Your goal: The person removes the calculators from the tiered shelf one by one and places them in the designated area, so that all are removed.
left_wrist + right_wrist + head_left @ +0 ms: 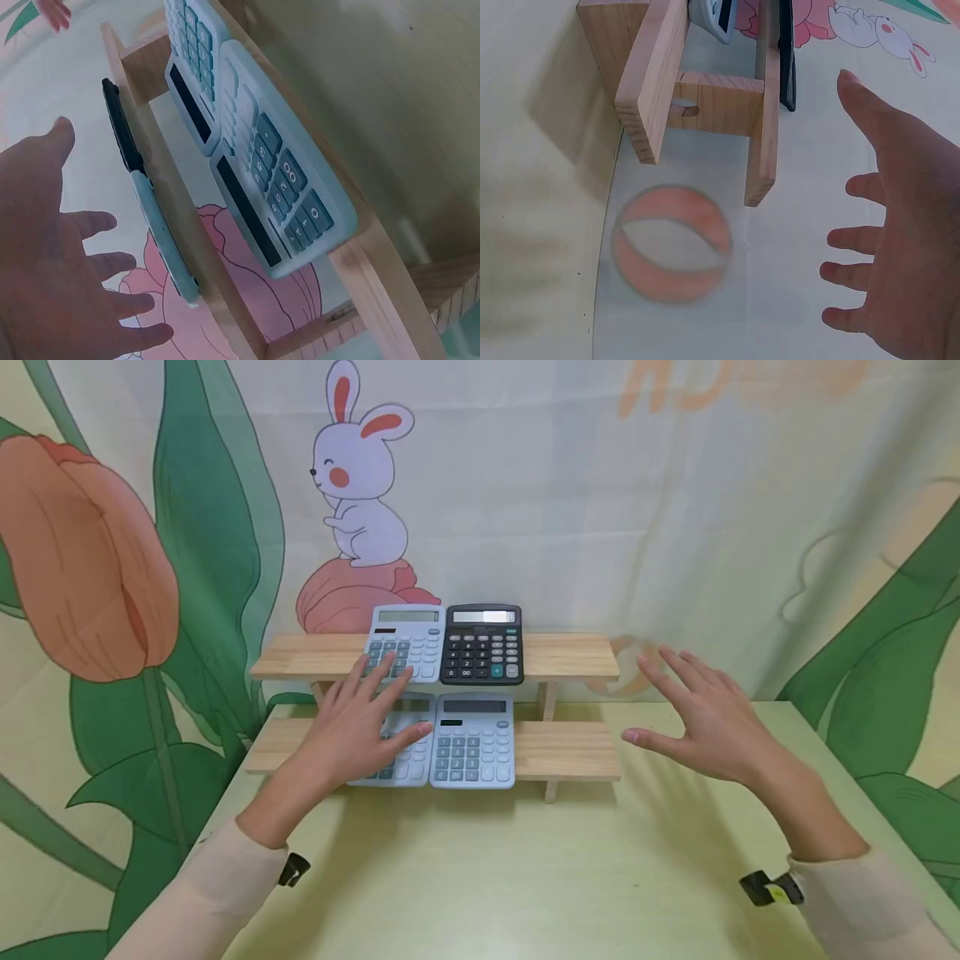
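Two items partly covered in head view: upper blue calculator, lower-left keys, and lower-left calculator, much of its left side, both behind the left hand. Both palms get cut off at the frame edge in their own wrist views. Black calculator and lower-right calculator read fully from the head; the right wrist only catches slivers at the top.

Edges: each tier of the wooden rack shows bare board right of the calculators, a shorter strip to the left. Each row sits side by side, bottoms around the front edge. Table runs out in front; curtain hangs just behind.

Grip: left fingers spread apart, nothing held, hand near the upper blue calculator; left wrist view shows a gap between them. Right hand also has fingers apart, nothing held, in the air past the rack's right end, well apart from all four calculators.
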{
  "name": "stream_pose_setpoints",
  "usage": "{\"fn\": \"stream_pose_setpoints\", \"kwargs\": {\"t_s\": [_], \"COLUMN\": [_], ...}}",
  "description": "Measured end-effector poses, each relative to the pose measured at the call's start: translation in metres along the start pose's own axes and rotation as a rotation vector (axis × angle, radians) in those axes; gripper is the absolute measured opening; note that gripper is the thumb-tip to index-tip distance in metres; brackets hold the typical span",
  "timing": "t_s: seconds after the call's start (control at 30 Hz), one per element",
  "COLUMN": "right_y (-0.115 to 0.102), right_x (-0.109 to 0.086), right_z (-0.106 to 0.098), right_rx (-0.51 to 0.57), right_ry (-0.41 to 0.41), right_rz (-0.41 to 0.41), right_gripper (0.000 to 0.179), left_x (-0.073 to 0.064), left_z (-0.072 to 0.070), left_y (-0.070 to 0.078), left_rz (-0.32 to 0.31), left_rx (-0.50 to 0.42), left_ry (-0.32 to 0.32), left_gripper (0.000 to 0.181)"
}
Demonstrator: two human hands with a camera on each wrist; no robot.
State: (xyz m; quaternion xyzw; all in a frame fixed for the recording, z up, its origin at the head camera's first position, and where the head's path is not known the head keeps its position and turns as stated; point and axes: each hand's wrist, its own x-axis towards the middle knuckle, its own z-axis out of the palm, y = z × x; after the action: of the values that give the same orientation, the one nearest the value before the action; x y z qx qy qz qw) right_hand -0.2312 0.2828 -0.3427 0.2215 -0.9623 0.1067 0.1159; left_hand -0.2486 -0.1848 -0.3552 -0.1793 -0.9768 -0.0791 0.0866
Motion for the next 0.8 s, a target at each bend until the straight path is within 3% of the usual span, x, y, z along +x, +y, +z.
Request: {"fn": "stream_pose_setpoints", "kwargs": {"t_s": [0.17,0.3,0.5,0.63,0.8], "right_y": [-0.013,-0.031,-0.053,-0.055,-0.047], "right_x": [-0.003,-0.006,-0.006,-0.001,0.009], "right_z": [-0.003,-0.001,0.021,0.051,0.093], "right_rx": [-0.007,-0.02,0.019,0.099,0.21], "right_ry": [0.051,0.097,0.092,0.074,0.055], "right_rz": [-0.056,-0.133,-0.186,-0.135,-0.062], "right_gripper": [0.099,0.092,0.083,0.081,0.082], "left_x": [-0.003,-0.007,-0.009,-0.009,-0.008], "left_z": [-0.009,-0.026,-0.046,-0.042,-0.022], "left_y": [-0.003,-0.006,-0.014,-0.021,-0.034], "left_rz": [-0.026,-0.047,-0.07,-0.142,-0.254], "left_rx": [-0.047,-0.095,-0.231,-0.377,-0.48], "left_ry": [-0.007,0.012,0.053,0.073,0.176], "left_gripper": [0.091,0.091,0.088,0.087,0.083]}}
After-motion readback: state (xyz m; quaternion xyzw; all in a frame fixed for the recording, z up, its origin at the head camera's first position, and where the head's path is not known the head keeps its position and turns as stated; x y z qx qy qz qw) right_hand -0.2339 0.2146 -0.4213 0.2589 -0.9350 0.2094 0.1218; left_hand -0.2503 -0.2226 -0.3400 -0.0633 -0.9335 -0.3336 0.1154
